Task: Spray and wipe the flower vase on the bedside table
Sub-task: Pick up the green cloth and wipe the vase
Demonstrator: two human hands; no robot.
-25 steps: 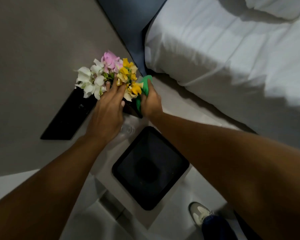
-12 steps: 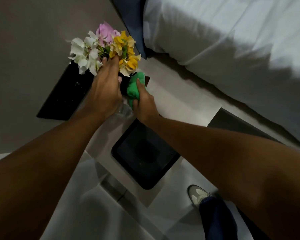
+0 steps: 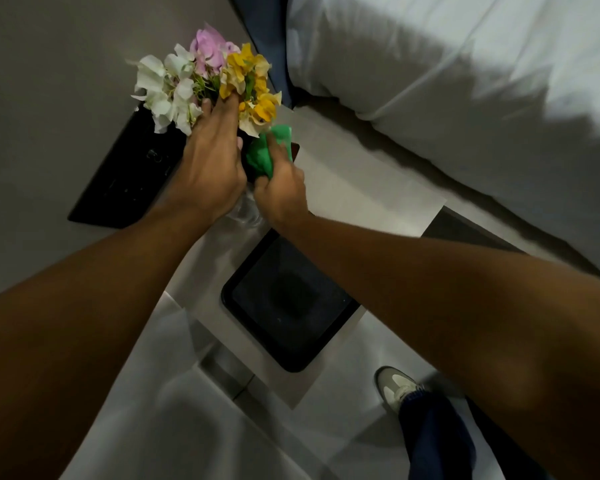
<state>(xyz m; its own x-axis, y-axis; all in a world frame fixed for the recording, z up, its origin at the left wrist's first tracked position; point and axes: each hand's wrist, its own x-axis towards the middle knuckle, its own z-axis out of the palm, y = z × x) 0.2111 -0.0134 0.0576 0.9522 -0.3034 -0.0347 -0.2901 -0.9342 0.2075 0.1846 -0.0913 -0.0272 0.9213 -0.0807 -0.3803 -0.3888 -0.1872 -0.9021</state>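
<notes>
While the vase [image 3: 245,211] on the bedside table [image 3: 354,188] is gripped by the left hand [image 3: 208,171], a green cloth [image 3: 267,155] is clenched in the right hand [image 3: 284,195]; hard rubbing could tip it.

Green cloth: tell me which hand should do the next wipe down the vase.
Right. The right hand already grips the green cloth against the clear vase, while the left hand is occupied steadying it just under the flowers.
</notes>
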